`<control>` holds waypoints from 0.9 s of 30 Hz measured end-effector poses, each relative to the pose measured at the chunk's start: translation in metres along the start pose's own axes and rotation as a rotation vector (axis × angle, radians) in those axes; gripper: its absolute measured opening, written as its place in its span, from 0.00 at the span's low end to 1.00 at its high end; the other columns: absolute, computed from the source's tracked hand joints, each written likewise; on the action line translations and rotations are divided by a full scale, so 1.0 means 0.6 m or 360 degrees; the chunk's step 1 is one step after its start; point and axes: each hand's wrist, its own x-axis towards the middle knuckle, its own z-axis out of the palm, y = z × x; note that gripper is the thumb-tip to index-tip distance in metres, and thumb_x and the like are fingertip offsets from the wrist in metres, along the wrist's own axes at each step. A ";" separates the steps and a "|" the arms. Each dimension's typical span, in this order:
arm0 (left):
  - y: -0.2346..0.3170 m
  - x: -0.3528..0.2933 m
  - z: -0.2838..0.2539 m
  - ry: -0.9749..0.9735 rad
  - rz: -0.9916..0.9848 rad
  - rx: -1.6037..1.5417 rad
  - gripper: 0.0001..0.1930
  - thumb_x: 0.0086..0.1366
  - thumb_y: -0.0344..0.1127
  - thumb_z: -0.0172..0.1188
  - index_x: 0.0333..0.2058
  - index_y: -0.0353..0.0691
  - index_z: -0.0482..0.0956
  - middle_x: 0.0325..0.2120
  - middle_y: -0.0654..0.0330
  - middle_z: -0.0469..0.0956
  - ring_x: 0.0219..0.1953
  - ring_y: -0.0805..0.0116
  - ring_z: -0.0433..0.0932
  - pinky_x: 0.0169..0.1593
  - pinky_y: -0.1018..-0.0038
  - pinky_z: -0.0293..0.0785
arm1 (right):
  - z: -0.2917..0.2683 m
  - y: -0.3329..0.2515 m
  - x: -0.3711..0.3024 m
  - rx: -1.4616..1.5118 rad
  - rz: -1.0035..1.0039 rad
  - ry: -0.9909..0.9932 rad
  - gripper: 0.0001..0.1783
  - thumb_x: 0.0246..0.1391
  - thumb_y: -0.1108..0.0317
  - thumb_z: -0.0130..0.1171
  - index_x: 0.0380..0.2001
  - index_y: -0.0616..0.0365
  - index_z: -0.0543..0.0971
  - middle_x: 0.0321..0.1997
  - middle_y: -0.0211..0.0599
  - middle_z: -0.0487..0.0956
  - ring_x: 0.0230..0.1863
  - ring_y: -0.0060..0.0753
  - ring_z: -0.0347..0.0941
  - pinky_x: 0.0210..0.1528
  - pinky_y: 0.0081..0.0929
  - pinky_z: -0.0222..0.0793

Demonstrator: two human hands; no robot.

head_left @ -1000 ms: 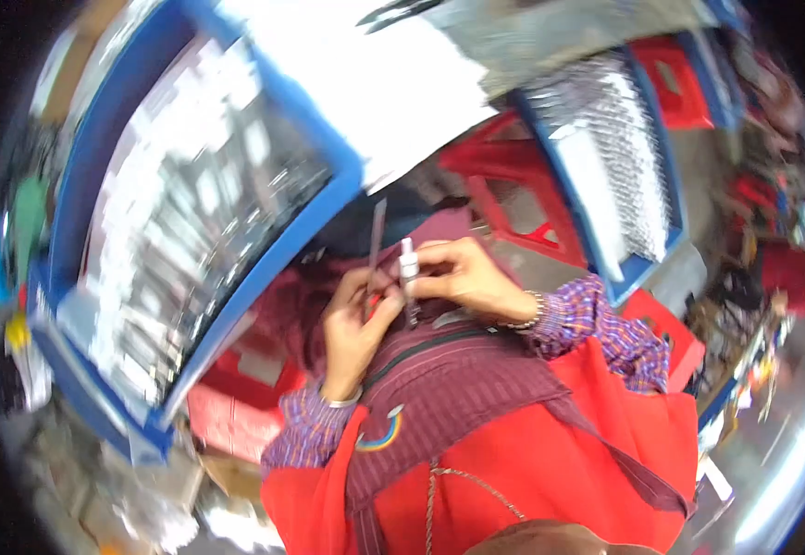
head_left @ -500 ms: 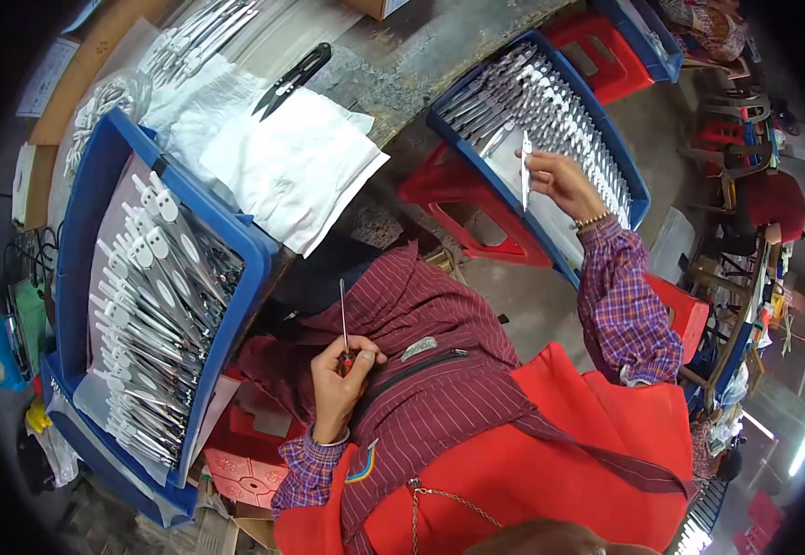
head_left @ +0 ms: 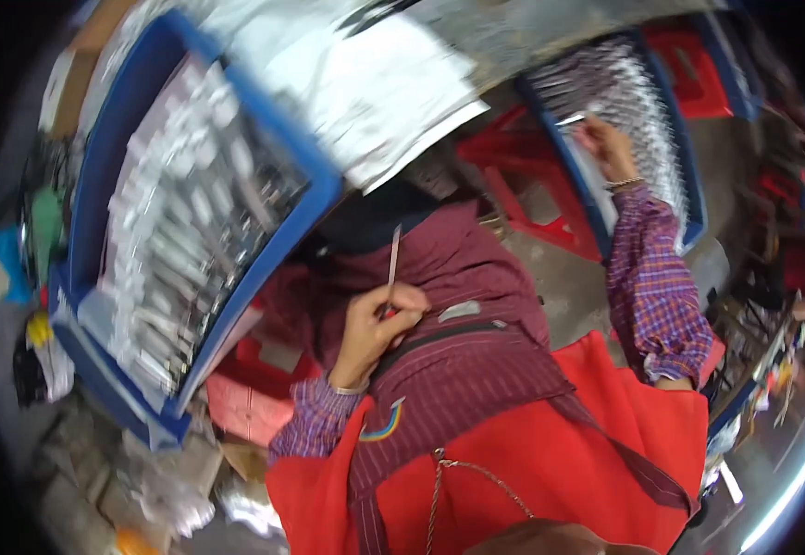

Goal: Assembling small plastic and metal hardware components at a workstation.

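Upright in my left hand is a small screwdriver with a thin metal shaft and a red handle. The fingers are closed round its handle, above my lap. My right hand reaches into the blue tray on the right, its fingertips at the near end of the rows of slim silver tools. A shiny tool lies right by these fingertips. Blur hides whether the fingers grip it. To my left, a blue bin holds many silver tools with white ends, smeared by motion.
A white cloth and a dark tool lie on the worn worktable. Red stools stand under the right tray. Plastic bags lie on the floor at lower left. Other furniture fills the far right.
The view has swung, so most things sit further right. My right hand has carried a slim silver tool from the tray's near edge towards the rows. My left hand keeps the screwdriver.
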 end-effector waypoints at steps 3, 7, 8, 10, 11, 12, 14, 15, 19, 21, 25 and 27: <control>-0.005 0.009 -0.002 -0.0011 -0.0013 -0.0114 0.04 0.53 0.19 0.60 0.29 0.32 0.79 0.32 0.60 0.79 0.16 0.84 0.66 0.18 0.86 0.58 | -0.034 0.007 0.009 -0.0054 -0.0093 0.0153 0.14 0.53 0.66 0.61 0.33 0.68 0.77 0.31 0.43 0.79 0.31 0.33 0.78 0.36 0.23 0.79; -0.010 0.014 -0.006 0.0027 -0.0040 -0.0123 0.04 0.53 0.20 0.61 0.29 0.33 0.79 0.32 0.61 0.79 0.16 0.86 0.65 0.18 0.86 0.57 | -0.001 -0.021 -0.026 -0.0274 0.0042 0.0285 0.14 0.53 0.62 0.63 0.35 0.62 0.78 0.29 0.31 0.78 0.26 0.22 0.76 0.30 0.15 0.76; -0.012 0.016 -0.008 0.0042 -0.0041 -0.0134 0.04 0.53 0.20 0.61 0.29 0.33 0.79 0.32 0.61 0.79 0.16 0.86 0.65 0.18 0.86 0.57 | -0.001 -0.023 -0.030 -0.0285 0.0063 0.0273 0.14 0.52 0.62 0.63 0.36 0.61 0.79 0.29 0.30 0.78 0.26 0.21 0.76 0.29 0.14 0.75; -0.016 0.016 -0.011 0.0064 -0.0122 -0.0105 0.05 0.53 0.22 0.62 0.30 0.35 0.79 0.22 0.67 0.75 0.14 0.87 0.63 0.17 0.86 0.55 | 0.018 -0.031 -0.048 -0.0335 0.0065 0.0328 0.14 0.52 0.61 0.63 0.37 0.59 0.79 0.29 0.28 0.78 0.27 0.18 0.74 0.28 0.12 0.71; -0.019 0.017 -0.013 0.0075 -0.0166 -0.0090 0.05 0.53 0.23 0.62 0.30 0.37 0.79 0.18 0.70 0.74 0.13 0.88 0.61 0.17 0.86 0.54 | 0.035 -0.039 -0.066 -0.0377 0.0014 0.0324 0.14 0.52 0.61 0.63 0.38 0.58 0.79 0.29 0.27 0.78 0.29 0.17 0.74 0.29 0.12 0.70; -0.021 0.017 -0.015 0.0062 -0.0144 -0.0086 0.04 0.54 0.26 0.62 0.31 0.37 0.79 0.14 0.73 0.70 0.12 0.88 0.60 0.16 0.86 0.52 | 0.049 -0.047 -0.086 -0.0417 -0.0040 0.0325 0.14 0.52 0.61 0.62 0.38 0.58 0.79 0.29 0.27 0.77 0.30 0.16 0.73 0.30 0.12 0.69; -0.017 0.020 -0.019 0.0022 -0.0204 -0.0053 0.04 0.55 0.25 0.61 0.31 0.36 0.79 0.20 0.67 0.75 0.13 0.88 0.62 0.17 0.87 0.54 | 0.060 -0.055 -0.111 -0.0494 -0.0144 0.0228 0.14 0.55 0.62 0.60 0.41 0.58 0.78 0.31 0.25 0.77 0.29 0.14 0.71 0.29 0.11 0.66; -0.013 0.020 -0.019 -0.0022 -0.0255 -0.0014 0.04 0.56 0.25 0.61 0.31 0.34 0.79 0.26 0.62 0.79 0.15 0.87 0.64 0.17 0.87 0.56 | 0.083 -0.061 -0.130 -0.0524 -0.0181 0.0177 0.14 0.56 0.62 0.58 0.43 0.58 0.78 0.31 0.25 0.76 0.28 0.14 0.69 0.27 0.10 0.64; 0.008 0.023 -0.011 -0.0058 -0.0338 -0.0030 0.05 0.58 0.29 0.61 0.32 0.35 0.79 0.22 0.64 0.78 0.14 0.87 0.63 0.17 0.87 0.56 | 0.186 -0.083 -0.233 -0.0797 -0.0251 -0.0369 0.12 0.54 0.66 0.58 0.39 0.62 0.80 0.29 0.28 0.78 0.26 0.15 0.71 0.26 0.12 0.67; 0.000 0.018 -0.015 -0.0064 -0.0374 0.0027 0.05 0.59 0.31 0.62 0.31 0.35 0.80 0.20 0.65 0.78 0.13 0.87 0.63 0.17 0.87 0.56 | 0.241 -0.069 -0.278 -0.0967 -0.0091 -0.0751 0.09 0.54 0.68 0.59 0.35 0.63 0.80 0.27 0.29 0.79 0.26 0.14 0.71 0.28 0.13 0.66; -0.008 0.014 -0.013 -0.0088 -0.0295 0.0143 0.06 0.59 0.33 0.62 0.29 0.36 0.80 0.18 0.66 0.77 0.13 0.87 0.63 0.17 0.86 0.57 | 0.305 -0.018 -0.340 -0.1324 -0.0394 -0.1301 0.08 0.48 0.69 0.63 0.30 0.63 0.81 0.26 0.34 0.80 0.25 0.19 0.74 0.27 0.19 0.68; -0.008 0.011 -0.011 -0.0081 -0.0264 0.0089 0.06 0.58 0.34 0.63 0.27 0.37 0.80 0.18 0.66 0.77 0.14 0.87 0.64 0.17 0.86 0.57 | 0.318 0.010 -0.358 -0.1349 -0.0474 -0.1411 0.06 0.47 0.71 0.63 0.28 0.63 0.81 0.26 0.35 0.79 0.26 0.21 0.74 0.27 0.19 0.67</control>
